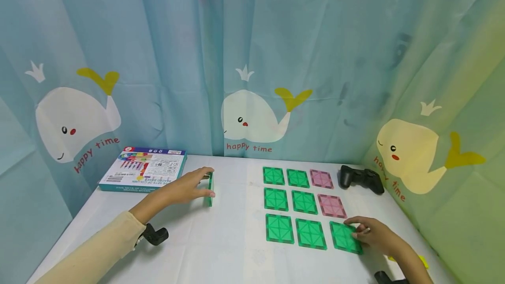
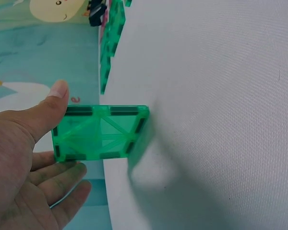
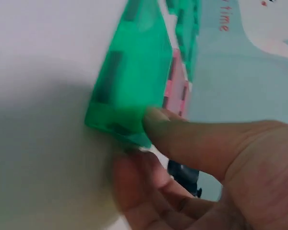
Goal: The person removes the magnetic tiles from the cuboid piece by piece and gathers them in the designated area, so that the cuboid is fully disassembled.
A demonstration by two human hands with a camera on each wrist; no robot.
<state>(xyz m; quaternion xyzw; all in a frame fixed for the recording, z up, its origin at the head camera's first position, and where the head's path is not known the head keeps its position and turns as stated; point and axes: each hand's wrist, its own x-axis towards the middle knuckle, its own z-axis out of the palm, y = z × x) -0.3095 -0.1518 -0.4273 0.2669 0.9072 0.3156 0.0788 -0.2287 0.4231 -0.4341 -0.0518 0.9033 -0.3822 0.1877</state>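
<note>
My left hand (image 1: 188,186) pinches a green square magnetic tile (image 2: 101,133) between thumb and fingers. The tile stands on edge, seen nearly side-on in the head view. At the front right, my right hand (image 1: 376,233) pinches the outer edge of another green magnetic tile (image 1: 344,236), the corner one of a grid. In the right wrist view the thumb (image 3: 182,132) overlaps the tile's near end, with the fingers curled below. Several green tiles (image 1: 278,228) and two pink tiles (image 1: 332,205) make up the rest of the grid, laid flat in rows with small gaps.
A flat printed box (image 1: 146,170) lies at the back left, beyond the left forearm. A black game controller (image 1: 360,179) sits at the back right. Something yellow (image 1: 424,261) shows partly behind the right wrist. Printed curtains (image 1: 252,56) border the white table (image 1: 221,249).
</note>
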